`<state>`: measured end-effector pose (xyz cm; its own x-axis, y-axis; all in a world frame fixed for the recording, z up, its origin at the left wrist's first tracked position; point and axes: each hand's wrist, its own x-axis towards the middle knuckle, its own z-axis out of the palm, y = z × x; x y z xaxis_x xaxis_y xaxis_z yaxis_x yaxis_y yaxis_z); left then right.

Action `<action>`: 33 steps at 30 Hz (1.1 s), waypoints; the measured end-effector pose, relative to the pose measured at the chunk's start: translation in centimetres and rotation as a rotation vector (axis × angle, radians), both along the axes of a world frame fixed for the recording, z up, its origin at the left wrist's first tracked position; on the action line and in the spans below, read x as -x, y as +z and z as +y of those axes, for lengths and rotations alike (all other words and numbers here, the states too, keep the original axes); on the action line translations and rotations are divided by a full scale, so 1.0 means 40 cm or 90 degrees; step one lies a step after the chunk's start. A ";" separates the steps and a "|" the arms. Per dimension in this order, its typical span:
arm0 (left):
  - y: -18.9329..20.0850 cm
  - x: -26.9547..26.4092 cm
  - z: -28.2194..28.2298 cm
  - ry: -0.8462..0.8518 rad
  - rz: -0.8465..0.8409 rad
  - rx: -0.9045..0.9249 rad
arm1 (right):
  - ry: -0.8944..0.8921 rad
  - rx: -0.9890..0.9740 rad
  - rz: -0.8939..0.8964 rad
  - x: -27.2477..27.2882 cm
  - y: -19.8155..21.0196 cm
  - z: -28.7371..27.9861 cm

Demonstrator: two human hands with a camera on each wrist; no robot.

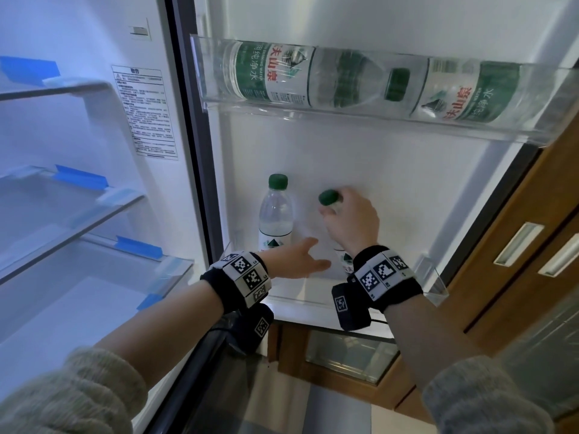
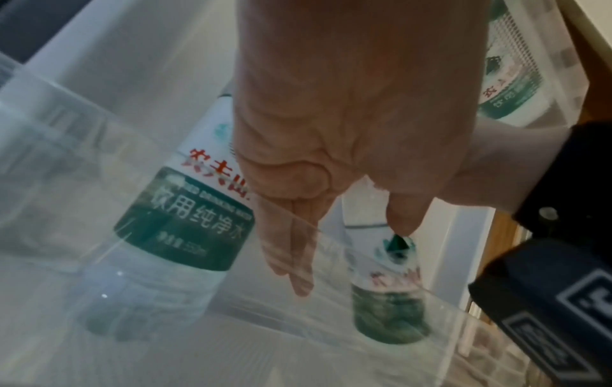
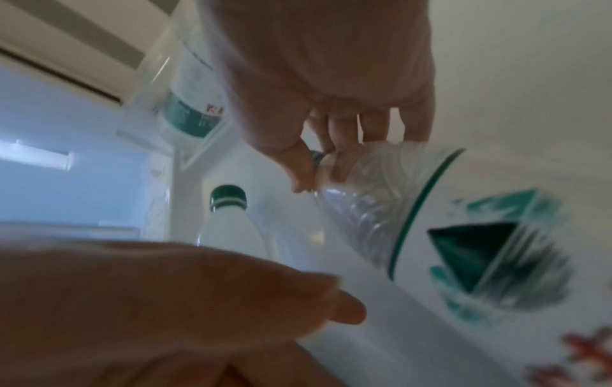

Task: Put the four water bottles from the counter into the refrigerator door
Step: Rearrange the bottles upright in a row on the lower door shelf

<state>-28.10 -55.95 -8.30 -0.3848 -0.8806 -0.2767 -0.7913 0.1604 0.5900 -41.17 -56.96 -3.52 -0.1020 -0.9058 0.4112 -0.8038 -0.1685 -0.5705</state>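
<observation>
The right hand (image 1: 349, 219) holds a tilted bottle (image 3: 440, 235) by its neck. The left hand (image 1: 296, 258) has its fingers (image 2: 291, 251) straight, beside a standing bottle (image 1: 275, 214).

Wooden cabinets (image 1: 488, 277) with metal handles (image 1: 518, 244) stand behind the door; pale floor (image 1: 282, 402) lies below.

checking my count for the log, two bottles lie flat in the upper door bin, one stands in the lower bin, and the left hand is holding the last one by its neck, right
Not quite: the right hand holds the last bottle near its cap; the head view shows it, and the right wrist view shows fingers pinching the neck. The left hand is open beside it. The rest stands: two flat in the upper bin, one upright below.
</observation>
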 end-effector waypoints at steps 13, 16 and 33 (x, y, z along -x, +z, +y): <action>0.029 0.015 0.009 0.148 0.078 0.328 | -0.014 0.078 -0.171 -0.020 0.018 0.003; 0.040 0.011 0.011 0.161 0.036 0.341 | -0.030 0.075 -0.123 -0.007 -0.001 0.009; 0.017 -0.031 0.011 0.077 -0.066 0.200 | 0.036 -0.231 -0.021 -0.006 -0.100 0.044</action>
